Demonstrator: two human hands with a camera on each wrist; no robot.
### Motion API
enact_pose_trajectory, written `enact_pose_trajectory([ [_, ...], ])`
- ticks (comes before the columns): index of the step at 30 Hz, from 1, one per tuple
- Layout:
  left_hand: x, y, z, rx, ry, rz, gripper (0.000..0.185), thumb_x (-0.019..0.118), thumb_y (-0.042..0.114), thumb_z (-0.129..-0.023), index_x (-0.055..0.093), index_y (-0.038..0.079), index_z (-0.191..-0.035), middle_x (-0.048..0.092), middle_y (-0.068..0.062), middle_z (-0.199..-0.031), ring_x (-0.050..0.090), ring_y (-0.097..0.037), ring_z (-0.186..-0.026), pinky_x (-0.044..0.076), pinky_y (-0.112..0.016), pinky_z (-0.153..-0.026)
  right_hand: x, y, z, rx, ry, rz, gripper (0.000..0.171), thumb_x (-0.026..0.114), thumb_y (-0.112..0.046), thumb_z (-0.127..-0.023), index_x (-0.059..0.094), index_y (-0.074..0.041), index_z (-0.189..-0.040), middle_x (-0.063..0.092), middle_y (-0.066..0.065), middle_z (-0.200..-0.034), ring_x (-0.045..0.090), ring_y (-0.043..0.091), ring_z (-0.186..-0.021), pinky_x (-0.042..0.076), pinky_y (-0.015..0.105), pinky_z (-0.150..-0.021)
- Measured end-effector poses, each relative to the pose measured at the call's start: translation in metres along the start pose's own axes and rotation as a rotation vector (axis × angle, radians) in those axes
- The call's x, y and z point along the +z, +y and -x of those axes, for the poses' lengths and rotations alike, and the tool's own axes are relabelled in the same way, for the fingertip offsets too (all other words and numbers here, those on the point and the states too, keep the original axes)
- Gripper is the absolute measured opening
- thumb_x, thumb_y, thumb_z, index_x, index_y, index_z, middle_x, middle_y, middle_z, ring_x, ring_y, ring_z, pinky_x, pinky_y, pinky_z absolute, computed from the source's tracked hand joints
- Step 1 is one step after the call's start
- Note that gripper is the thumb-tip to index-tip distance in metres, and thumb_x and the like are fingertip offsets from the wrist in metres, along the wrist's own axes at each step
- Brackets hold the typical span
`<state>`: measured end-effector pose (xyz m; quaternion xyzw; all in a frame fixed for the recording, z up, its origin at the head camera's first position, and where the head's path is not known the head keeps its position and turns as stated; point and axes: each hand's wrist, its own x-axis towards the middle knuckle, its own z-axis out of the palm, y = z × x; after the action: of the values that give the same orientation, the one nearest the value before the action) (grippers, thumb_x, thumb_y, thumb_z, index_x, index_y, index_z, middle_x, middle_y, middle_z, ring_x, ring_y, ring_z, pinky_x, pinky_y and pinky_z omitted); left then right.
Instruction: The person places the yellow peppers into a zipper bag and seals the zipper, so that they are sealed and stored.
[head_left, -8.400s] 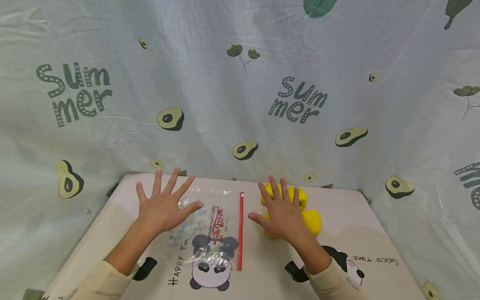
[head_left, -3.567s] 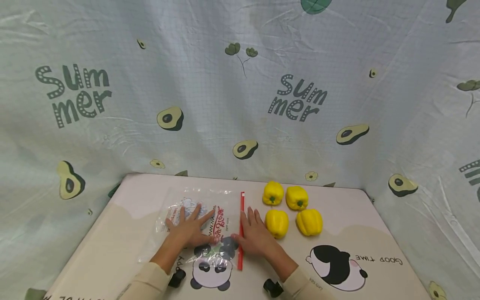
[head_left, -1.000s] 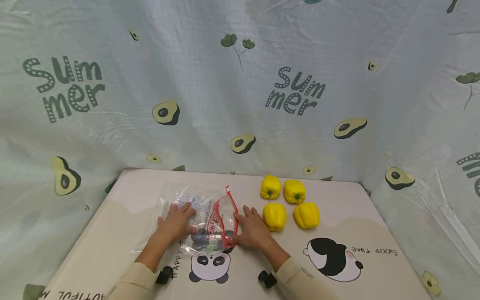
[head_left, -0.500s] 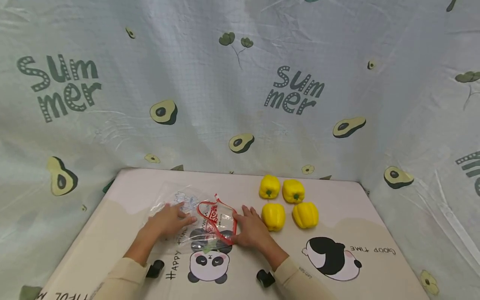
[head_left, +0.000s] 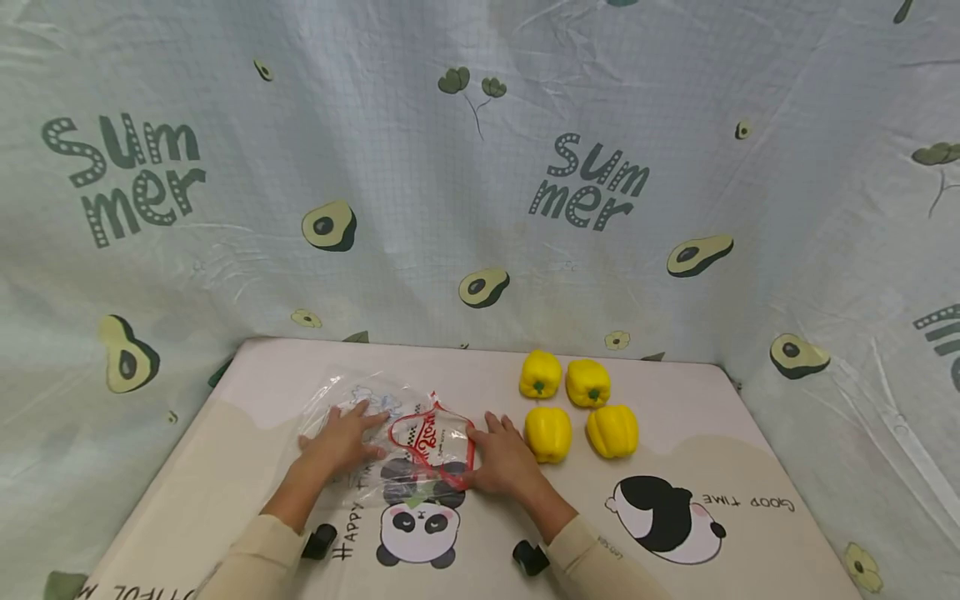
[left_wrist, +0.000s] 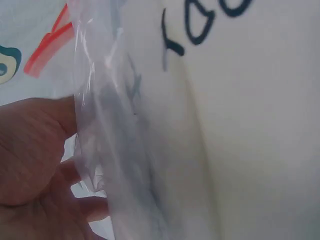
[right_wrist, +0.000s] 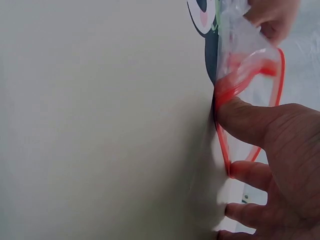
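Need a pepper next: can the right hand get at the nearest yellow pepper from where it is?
Probably yes. The right hand pins the bag's red zip edge, and the nearest pepper sits just beside it with nothing between. It would have to let go of the bag first.

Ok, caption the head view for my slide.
Both hands, left hand and right hand, spread a red-zip clear bag open beside four yellow peppers.
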<state>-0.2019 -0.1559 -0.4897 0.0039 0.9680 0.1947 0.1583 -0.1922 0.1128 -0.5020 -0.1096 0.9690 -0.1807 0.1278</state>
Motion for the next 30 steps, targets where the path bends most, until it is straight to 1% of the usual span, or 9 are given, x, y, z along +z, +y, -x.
enact_pose_trajectory([
  [4, 0.004, 0.005, 0.001, 0.001, -0.042, -0.027, 0.094, 0.083, 0.055, -0.081, 0.042, 0.025, -0.16, 0.017, -0.021, -0.174, 0.0, -0.063, -0.155, 0.007, -0.097, -0.103, 0.002, 0.0, -0.001, 0.009, -0.001, 0.01, 0.08, 0.086, -0.042, -0.08, 0.057, -0.02, -0.151, 0.039, 0.015, -0.168, 0.031, 0.044, -0.157, 0.03, 0.065, -0.126],
  [7, 0.007, 0.008, 0.002, -0.007, -0.07, -0.041, 0.102, 0.082, 0.061, -0.079, 0.035, 0.025, -0.163, 0.009, -0.022, -0.175, -0.006, -0.064, -0.155, 0.004, -0.097, -0.104, 0.004, -0.001, -0.001, 0.003, -0.013, 0.008, 0.08, 0.086, -0.042, -0.081, 0.056, -0.021, -0.152, 0.038, 0.015, -0.168, 0.03, 0.044, -0.157, 0.031, 0.065, -0.125],
  [10, 0.009, 0.008, 0.003, -0.001, -0.069, -0.033, 0.095, 0.08, 0.054, -0.084, 0.035, 0.028, -0.163, 0.006, -0.021, -0.175, -0.008, -0.064, -0.155, 0.002, -0.097, -0.103, 0.004, -0.001, -0.001, 0.002, -0.022, 0.015, 0.08, 0.085, -0.043, -0.081, 0.055, -0.022, -0.153, 0.037, 0.014, -0.169, 0.029, 0.043, -0.158, 0.031, 0.064, -0.126],
  [15, 0.01, 0.005, 0.003, 0.045, -0.01, 0.008, 0.081, 0.078, 0.036, -0.092, 0.037, 0.034, -0.162, 0.002, -0.02, -0.176, -0.005, -0.063, -0.155, 0.001, -0.097, -0.102, 0.002, -0.001, -0.001, 0.02, -0.016, 0.038, 0.08, 0.085, -0.045, -0.082, 0.055, -0.023, -0.153, 0.036, 0.014, -0.169, 0.03, 0.043, -0.158, 0.03, 0.063, -0.126],
  [19, 0.012, 0.001, 0.004, 0.05, 0.043, 0.004, 0.067, 0.076, 0.036, -0.094, 0.05, 0.028, -0.155, 0.007, -0.018, -0.176, -0.001, -0.061, -0.156, 0.003, -0.097, -0.103, 0.001, -0.002, -0.002, 0.014, -0.021, 0.044, 0.08, 0.084, -0.045, -0.083, 0.054, -0.022, -0.153, 0.036, 0.016, -0.169, 0.03, 0.044, -0.158, 0.03, 0.064, -0.126],
  [21, 0.014, 0.0, 0.006, 0.045, 0.051, -0.009, 0.061, 0.073, 0.041, -0.095, 0.057, 0.022, -0.15, 0.012, -0.018, -0.176, 0.002, -0.06, -0.157, 0.004, -0.096, -0.104, 0.001, -0.003, -0.002, 0.014, -0.025, 0.039, 0.08, 0.084, -0.044, -0.083, 0.054, -0.022, -0.153, 0.036, 0.015, -0.169, 0.03, 0.044, -0.158, 0.03, 0.064, -0.126],
  [23, 0.015, 0.0, 0.008, 0.041, 0.044, -0.011, 0.062, 0.069, 0.05, -0.096, 0.061, 0.015, -0.147, 0.017, -0.019, -0.175, 0.005, -0.059, -0.157, 0.004, -0.096, -0.105, 0.001, -0.004, -0.002, 0.017, -0.028, 0.033, 0.08, 0.085, -0.044, -0.083, 0.054, -0.022, -0.153, 0.035, 0.015, -0.169, 0.029, 0.044, -0.158, 0.03, 0.064, -0.126],
  [27, 0.014, 0.009, 0.008, 0.007, 0.03, 0.055, 0.083, 0.052, 0.075, -0.094, 0.064, 0.008, -0.142, 0.021, -0.021, -0.173, 0.004, -0.06, -0.157, 0.002, -0.095, -0.106, 0.001, -0.004, -0.002, 0.033, -0.036, 0.033, 0.082, 0.085, -0.044, -0.082, 0.053, -0.023, -0.154, 0.034, 0.014, -0.17, 0.028, 0.043, -0.159, 0.029, 0.064, -0.127],
  [30, 0.013, 0.021, 0.006, -0.061, 0.058, 0.128, 0.092, 0.043, 0.082, -0.093, 0.068, 0.006, -0.137, 0.024, -0.021, -0.172, 0.003, -0.06, -0.157, -0.001, -0.095, -0.106, 0.001, -0.004, -0.003, 0.031, -0.03, 0.033, 0.081, 0.085, -0.043, -0.082, 0.054, -0.022, -0.154, 0.035, 0.014, -0.17, 0.028, 0.043, -0.159, 0.029, 0.065, -0.126],
])
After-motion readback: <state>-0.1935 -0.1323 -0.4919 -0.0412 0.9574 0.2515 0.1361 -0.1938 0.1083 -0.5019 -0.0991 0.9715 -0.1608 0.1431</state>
